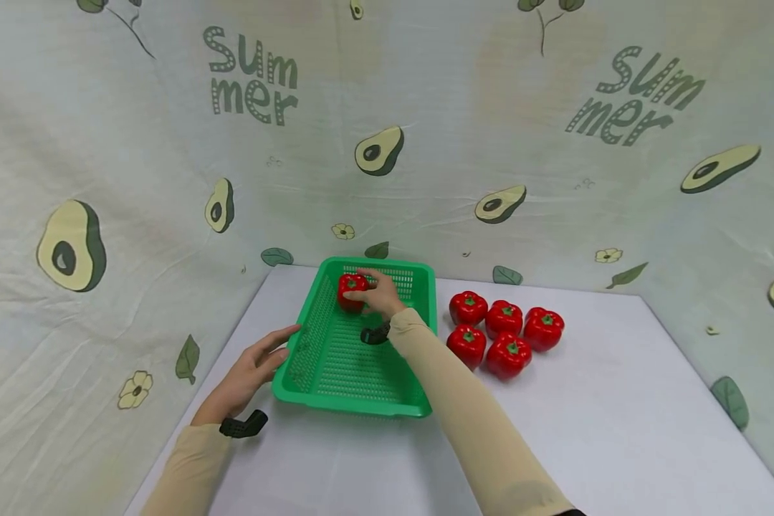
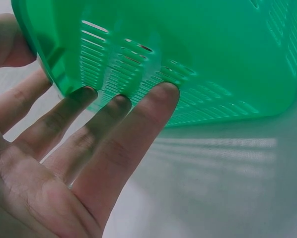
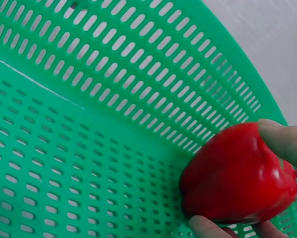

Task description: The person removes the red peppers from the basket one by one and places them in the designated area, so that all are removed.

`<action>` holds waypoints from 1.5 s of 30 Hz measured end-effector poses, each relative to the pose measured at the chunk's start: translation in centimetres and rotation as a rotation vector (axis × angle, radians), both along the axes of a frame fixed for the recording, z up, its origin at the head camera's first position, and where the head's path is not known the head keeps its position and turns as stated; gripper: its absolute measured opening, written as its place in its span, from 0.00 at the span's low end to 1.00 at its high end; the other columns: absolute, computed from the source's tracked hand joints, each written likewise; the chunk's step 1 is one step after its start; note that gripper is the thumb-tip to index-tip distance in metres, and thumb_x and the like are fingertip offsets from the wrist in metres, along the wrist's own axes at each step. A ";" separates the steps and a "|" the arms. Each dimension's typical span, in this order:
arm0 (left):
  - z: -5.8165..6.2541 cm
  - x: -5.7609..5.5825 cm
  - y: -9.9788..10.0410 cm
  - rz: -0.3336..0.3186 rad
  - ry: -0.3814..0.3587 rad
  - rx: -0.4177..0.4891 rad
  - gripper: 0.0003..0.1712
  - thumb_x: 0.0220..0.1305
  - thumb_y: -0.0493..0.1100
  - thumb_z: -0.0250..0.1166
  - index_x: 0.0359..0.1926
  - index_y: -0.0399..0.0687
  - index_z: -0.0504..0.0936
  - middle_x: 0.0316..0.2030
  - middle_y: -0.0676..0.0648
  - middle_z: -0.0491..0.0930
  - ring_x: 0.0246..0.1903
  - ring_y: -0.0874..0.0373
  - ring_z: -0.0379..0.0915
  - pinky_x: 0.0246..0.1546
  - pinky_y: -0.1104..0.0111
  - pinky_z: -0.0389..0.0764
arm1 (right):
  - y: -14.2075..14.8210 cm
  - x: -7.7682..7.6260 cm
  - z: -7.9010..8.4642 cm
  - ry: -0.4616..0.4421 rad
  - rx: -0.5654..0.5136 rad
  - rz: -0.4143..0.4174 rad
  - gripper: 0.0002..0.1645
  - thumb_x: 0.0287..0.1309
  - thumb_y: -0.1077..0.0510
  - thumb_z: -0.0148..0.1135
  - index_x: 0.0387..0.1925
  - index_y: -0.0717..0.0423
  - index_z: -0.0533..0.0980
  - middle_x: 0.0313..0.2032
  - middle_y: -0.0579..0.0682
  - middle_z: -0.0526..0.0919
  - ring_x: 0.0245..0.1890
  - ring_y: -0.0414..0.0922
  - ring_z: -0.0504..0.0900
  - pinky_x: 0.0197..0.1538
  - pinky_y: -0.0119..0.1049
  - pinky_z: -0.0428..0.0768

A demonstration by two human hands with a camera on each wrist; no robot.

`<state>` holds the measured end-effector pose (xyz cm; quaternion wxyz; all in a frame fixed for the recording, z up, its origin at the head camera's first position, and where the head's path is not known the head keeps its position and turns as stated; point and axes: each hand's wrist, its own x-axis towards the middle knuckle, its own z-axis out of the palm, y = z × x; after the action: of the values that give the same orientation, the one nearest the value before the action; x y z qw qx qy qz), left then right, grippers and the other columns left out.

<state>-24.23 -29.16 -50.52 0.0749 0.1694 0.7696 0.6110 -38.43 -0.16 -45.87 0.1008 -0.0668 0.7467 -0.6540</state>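
Note:
A red bell pepper (image 1: 351, 293) sits in the far left corner of a green plastic basket (image 1: 359, 407). My right hand (image 1: 383, 294) reaches over the basket and grips this pepper. The right wrist view shows the thumb on one side of the pepper (image 3: 235, 173) and fingertips on the other, with the pepper at the slotted wall and floor. At the basket's left side is my left hand (image 1: 253, 371), its fingers extended. Seen from the left wrist, those fingers (image 2: 133, 144) lie along the outside of the slotted basket wall (image 2: 213, 54), with the thumb near the rim.
Several red bell peppers (image 1: 504, 319) stand in a group on the white table (image 1: 593, 401), right of the basket. A cloth (image 1: 438, 143) printed with avocados hangs behind and along both sides of the table.

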 end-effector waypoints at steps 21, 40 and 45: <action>-0.2 -0.2 0.0 -0.010 0.014 0.009 0.31 0.89 0.45 0.54 0.86 0.48 0.62 0.82 0.35 0.59 0.68 0.57 0.76 0.57 0.55 0.83 | -0.9 0.3 -0.1 0.021 0.016 -0.058 0.38 0.69 0.68 0.73 0.77 0.57 0.74 0.68 0.71 0.74 0.67 0.69 0.78 0.61 0.64 0.83; -0.1 0.0 0.1 -0.004 0.004 0.017 0.31 0.89 0.45 0.54 0.86 0.48 0.62 0.83 0.35 0.58 0.65 0.68 0.76 0.56 0.60 0.84 | 0.4 1.7 2.1 0.076 0.088 0.017 0.37 0.69 0.65 0.75 0.77 0.59 0.74 0.65 0.69 0.75 0.60 0.64 0.83 0.57 0.62 0.86; -0.2 -0.1 0.0 -0.015 0.012 0.020 0.31 0.89 0.45 0.53 0.86 0.48 0.62 0.83 0.34 0.57 0.65 0.68 0.77 0.56 0.61 0.84 | 2.1 2.7 3.7 0.092 0.072 0.096 0.37 0.69 0.64 0.74 0.77 0.60 0.73 0.65 0.70 0.75 0.58 0.64 0.84 0.52 0.56 0.89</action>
<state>-24.33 -29.14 -50.72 0.0729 0.1795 0.7626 0.6172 -35.78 1.94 -42.19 0.1000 -0.1288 0.7697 -0.6173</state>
